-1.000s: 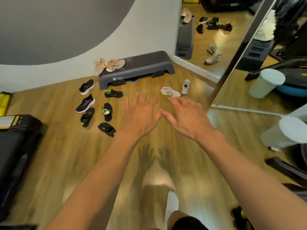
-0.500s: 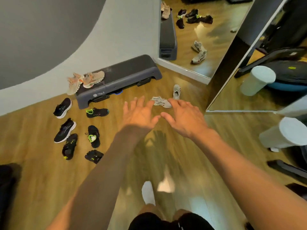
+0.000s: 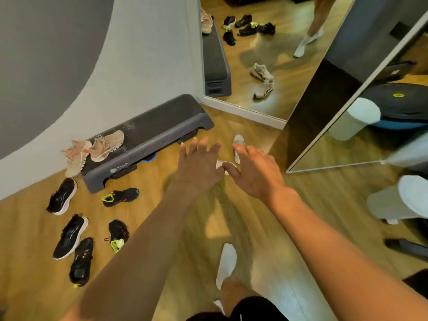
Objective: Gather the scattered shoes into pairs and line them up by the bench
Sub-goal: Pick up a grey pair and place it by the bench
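Shoes [image 3: 239,144] — the two white ones — lie on the floor [image 3: 324,205] just past the end of the bench [image 3: 157,126], right by our left hand [image 3: 199,165] and right hand [image 3: 254,174], both open and holding nothing; they look light and bendy, so we think the heel is best to grab.

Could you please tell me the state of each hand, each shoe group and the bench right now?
Left hand: open, empty.
Right hand: open, empty.
Bench: flat against the wall.
White shoes: on the floor, partly behind the hands.
Peach shoes: on the bench's end, one overhanging.
Black shoes: five scattered on the floor.
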Demonstrator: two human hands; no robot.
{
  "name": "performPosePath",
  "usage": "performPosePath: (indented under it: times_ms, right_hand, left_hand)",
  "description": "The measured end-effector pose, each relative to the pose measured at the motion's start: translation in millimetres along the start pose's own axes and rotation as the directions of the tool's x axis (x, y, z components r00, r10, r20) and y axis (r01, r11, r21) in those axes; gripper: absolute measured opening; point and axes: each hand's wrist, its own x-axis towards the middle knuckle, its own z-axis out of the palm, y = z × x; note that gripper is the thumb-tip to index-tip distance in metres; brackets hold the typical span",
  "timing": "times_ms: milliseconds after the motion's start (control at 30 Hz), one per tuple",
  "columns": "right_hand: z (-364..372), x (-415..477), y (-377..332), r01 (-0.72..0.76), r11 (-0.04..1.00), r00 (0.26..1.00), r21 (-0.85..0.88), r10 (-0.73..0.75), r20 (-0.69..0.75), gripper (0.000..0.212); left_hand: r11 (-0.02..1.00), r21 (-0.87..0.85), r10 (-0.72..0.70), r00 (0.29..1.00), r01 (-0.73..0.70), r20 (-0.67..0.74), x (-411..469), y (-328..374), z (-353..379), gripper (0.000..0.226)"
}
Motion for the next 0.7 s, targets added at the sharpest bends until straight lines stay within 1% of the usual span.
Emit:
performPosePath:
  times_ms: [100, 200, 300, 400, 567, 633, 700]
  right_hand:
    - [5.3, 50.2, 0.1, 0.003, 1.000, 1.000, -0.002, -0.003, 0.006, 0.055]
    - [10.2, 101.5, 0.2, -0.010, 1.000, 0.999, 0.026, 0.009, 0.045, 0.054]
    - [19.1, 144.3, 0.0, -0.034, 0.998, 0.998, 0.043, 0.032, 0.046, 0.052]
    - [37.1, 192.3, 4.9, -0.050, 0.999, 0.996, 0.005, 0.049, 0.075, 0.054]
    - [87.9, 263.1, 22.4, -0.145, 0.989, 0.980, -0.002, 0.144, 0.135, 0.057]
    - [120.6, 286.9, 32.8, -0.166, 0.986, 0.974, 0.017, 0.162, 0.157, 0.057]
    - [160.2, 310.5, 44.6, -0.193, 0.980, 0.965, 0.041, 0.183, 0.189, 0.055]
  left_hand:
    - [1.000, 0.014, 0.005, 1.000, -0.005, 0.002, 43.7, -14.6, 4.2, 0.058]
    - [1.000, -0.005, -0.006, 0.999, 0.006, 0.049, 89.8, -32.2, 9.4, 0.055]
    - [0.999, -0.023, 0.028, 0.998, -0.027, 0.056, 131.8, -46.4, 17.7, 0.053]
    - [0.997, -0.042, 0.061, 0.994, -0.058, 0.091, 181.0, -61.9, 33.8, 0.053]
    - [0.990, -0.047, 0.137, 0.976, -0.130, 0.172, 258.7, -89.3, 89.5, 0.063]
    - [0.991, -0.071, 0.126, 0.969, -0.114, 0.211, 285.5, -97.6, 123.1, 0.064]
    - [0.990, -0.110, 0.110, 0.966, -0.086, 0.236, 310.1, -104.7, 163.7, 0.059]
